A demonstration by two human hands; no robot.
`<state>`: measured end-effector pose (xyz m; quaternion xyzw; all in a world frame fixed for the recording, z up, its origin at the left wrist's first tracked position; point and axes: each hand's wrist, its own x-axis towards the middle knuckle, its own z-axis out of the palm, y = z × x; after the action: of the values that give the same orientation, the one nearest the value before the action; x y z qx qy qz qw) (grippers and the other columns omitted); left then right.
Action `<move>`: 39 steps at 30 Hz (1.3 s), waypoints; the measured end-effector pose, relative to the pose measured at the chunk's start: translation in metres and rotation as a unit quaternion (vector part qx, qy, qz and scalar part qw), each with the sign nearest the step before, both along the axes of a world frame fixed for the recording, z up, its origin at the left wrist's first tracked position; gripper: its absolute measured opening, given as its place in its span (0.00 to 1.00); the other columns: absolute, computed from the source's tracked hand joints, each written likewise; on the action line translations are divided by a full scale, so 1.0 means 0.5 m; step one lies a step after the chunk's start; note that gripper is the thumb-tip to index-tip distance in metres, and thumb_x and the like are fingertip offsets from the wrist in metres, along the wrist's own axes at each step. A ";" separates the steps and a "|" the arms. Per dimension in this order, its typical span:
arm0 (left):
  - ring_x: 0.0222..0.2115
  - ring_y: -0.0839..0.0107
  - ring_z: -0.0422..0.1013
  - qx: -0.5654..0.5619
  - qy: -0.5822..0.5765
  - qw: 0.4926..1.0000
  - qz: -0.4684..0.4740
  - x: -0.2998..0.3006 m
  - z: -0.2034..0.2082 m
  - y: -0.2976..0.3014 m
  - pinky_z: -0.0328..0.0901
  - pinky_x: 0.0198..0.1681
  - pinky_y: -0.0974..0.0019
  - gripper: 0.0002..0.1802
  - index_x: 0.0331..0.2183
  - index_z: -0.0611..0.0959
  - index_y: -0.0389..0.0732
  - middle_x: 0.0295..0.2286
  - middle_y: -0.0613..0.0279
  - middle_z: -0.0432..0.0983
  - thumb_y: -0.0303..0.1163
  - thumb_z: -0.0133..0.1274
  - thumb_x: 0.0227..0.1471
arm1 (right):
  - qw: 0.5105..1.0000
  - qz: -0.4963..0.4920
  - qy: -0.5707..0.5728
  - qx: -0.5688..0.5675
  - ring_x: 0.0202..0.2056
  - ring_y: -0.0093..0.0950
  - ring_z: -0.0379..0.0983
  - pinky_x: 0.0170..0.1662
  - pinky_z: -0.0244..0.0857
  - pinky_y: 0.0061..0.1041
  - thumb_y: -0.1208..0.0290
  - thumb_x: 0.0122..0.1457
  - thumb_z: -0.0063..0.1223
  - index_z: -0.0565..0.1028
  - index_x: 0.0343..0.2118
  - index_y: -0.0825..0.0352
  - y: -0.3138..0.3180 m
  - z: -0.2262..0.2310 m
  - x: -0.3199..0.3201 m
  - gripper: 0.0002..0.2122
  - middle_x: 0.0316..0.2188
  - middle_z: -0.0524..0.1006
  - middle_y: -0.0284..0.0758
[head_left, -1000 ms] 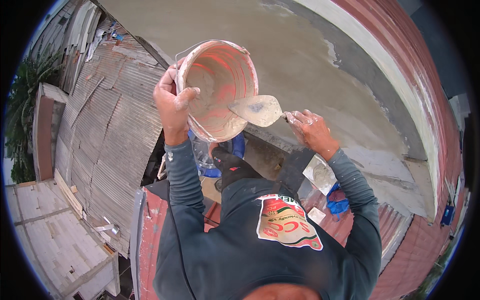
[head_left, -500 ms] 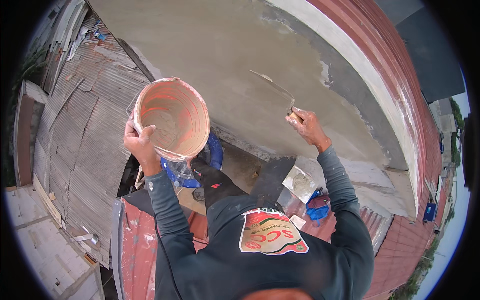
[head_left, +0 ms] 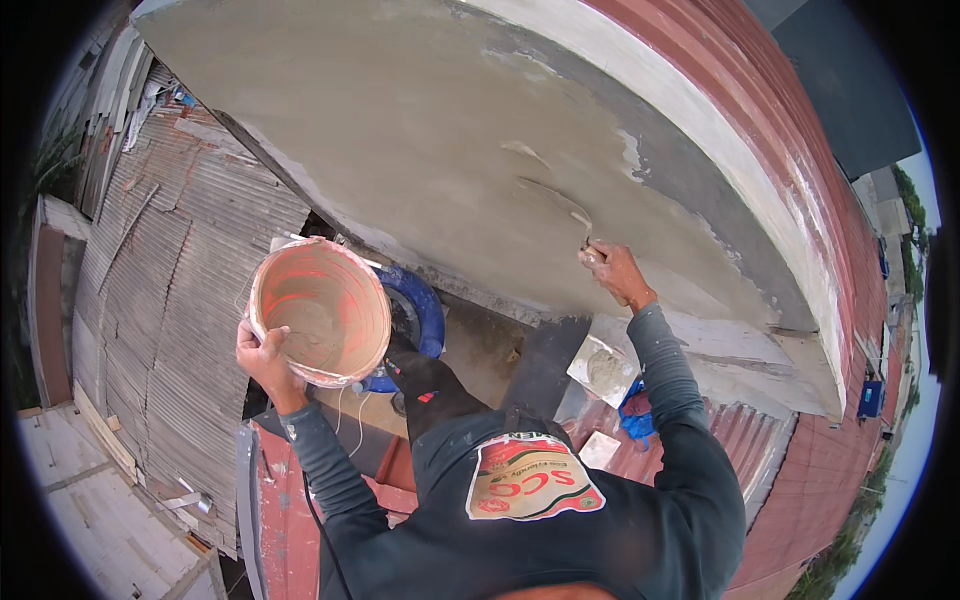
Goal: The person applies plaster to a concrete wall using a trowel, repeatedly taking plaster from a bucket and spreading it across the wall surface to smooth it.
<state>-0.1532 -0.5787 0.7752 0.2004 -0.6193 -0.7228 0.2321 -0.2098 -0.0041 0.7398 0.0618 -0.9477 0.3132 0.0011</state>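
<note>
My left hand [head_left: 268, 365] grips the near-left rim of a plaster-smeared bucket [head_left: 372, 305], thumb over the inside. The bucket is tilted toward me, and grey wet plaster [head_left: 312, 332] lies at its bottom. In my right hand [head_left: 620, 276], fingers are wrapped round the wooden handle of a trowel [head_left: 560, 198]. Its thin blade appears edge-on, lying close against the grey plastered wall [head_left: 400, 120]. A pale ridge of plaster [head_left: 525, 152] stands on the wall just beyond the blade.
Below my right arm sits a white tub [head_left: 602, 370] of mortar beside a blue bag [head_left: 636, 412]. A blue round container [head_left: 428, 315] stands behind the bucket. Corrugated roofing [head_left: 150, 300] spreads at left, red metal sheets [head_left: 275, 500] below. A cable [head_left: 325, 535] runs along my left arm.
The bucket has come down and slightly left with my left hand. My right hand has lowered a little, and the trowel blade now lies near the wall, with a plaster ridge beyond it.
</note>
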 end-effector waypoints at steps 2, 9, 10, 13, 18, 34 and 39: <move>0.33 0.69 0.77 -0.018 -0.004 1.000 0.007 -0.005 0.002 0.004 0.72 0.40 0.65 0.21 0.38 0.78 0.30 0.34 0.56 0.79 0.16 0.51 0.34 | 0.999 -0.033 0.011 -0.016 0.23 0.28 0.69 0.31 0.66 0.31 0.62 0.60 0.60 0.76 0.32 0.76 0.000 0.062 -0.001 0.16 0.21 0.73 0.38; 0.34 0.66 0.78 0.059 0.015 0.998 -0.006 0.016 0.040 0.028 0.74 0.40 0.63 0.25 0.42 0.78 0.28 0.36 0.54 0.79 0.15 0.51 0.34 | 0.997 -0.032 -0.070 -0.002 0.29 0.51 0.73 0.38 0.67 0.42 0.62 0.59 0.60 0.78 0.37 0.75 -0.006 0.150 0.061 0.16 0.30 0.79 0.51; 0.34 0.64 0.78 0.065 0.010 0.998 -0.016 0.017 0.033 0.026 0.75 0.40 0.62 0.26 0.42 0.78 0.28 0.36 0.53 0.79 0.15 0.51 0.34 | 0.998 0.007 -0.045 0.030 0.30 0.53 0.73 0.38 0.67 0.44 0.62 0.60 0.60 0.78 0.37 0.75 -0.022 0.115 0.062 0.16 0.30 0.79 0.53; 0.34 0.63 0.79 0.058 -0.018 0.997 -0.037 0.013 -0.013 0.010 0.76 0.39 0.61 0.25 0.42 0.78 0.29 0.37 0.52 0.80 0.14 0.51 0.34 | 0.996 0.004 -0.081 0.028 0.34 0.56 0.72 0.40 0.66 0.46 0.61 0.61 0.57 0.77 0.37 0.74 -0.062 -0.053 0.025 0.16 0.31 0.77 0.55; 0.32 0.63 0.79 0.032 -0.035 0.999 -0.024 0.006 0.027 0.032 0.75 0.39 0.62 0.25 0.40 0.79 0.29 0.36 0.53 0.80 0.15 0.50 0.32 | 0.997 -0.024 -0.076 -0.022 0.34 0.55 0.75 0.41 0.69 0.44 0.61 0.60 0.58 0.78 0.39 0.74 -0.140 -0.001 -0.064 0.17 0.32 0.79 0.55; 0.30 0.66 0.77 0.047 -0.052 0.997 -0.015 0.013 -0.009 0.031 0.74 0.37 0.63 0.24 0.39 0.79 0.29 0.34 0.53 0.79 0.14 0.51 0.31 | 0.997 0.004 -0.067 0.045 0.38 0.54 0.74 0.41 0.68 0.45 0.60 0.61 0.56 0.78 0.36 0.69 -0.065 -0.117 -0.010 0.14 0.33 0.79 0.51; 0.29 0.65 0.77 0.069 -0.042 0.997 -0.019 0.013 0.032 0.046 0.74 0.36 0.62 0.23 0.38 0.78 0.29 0.33 0.53 0.79 0.14 0.51 0.32 | 0.997 -0.049 -0.028 -0.049 0.39 0.53 0.75 0.43 0.70 0.42 0.61 0.59 0.60 0.79 0.40 0.73 -0.065 0.033 -0.017 0.17 0.35 0.79 0.52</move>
<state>-0.1465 -0.5556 0.7911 0.2339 -0.5808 -0.7592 0.1779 -0.2185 -0.0366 0.7561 0.0061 -0.9328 0.3603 -0.0069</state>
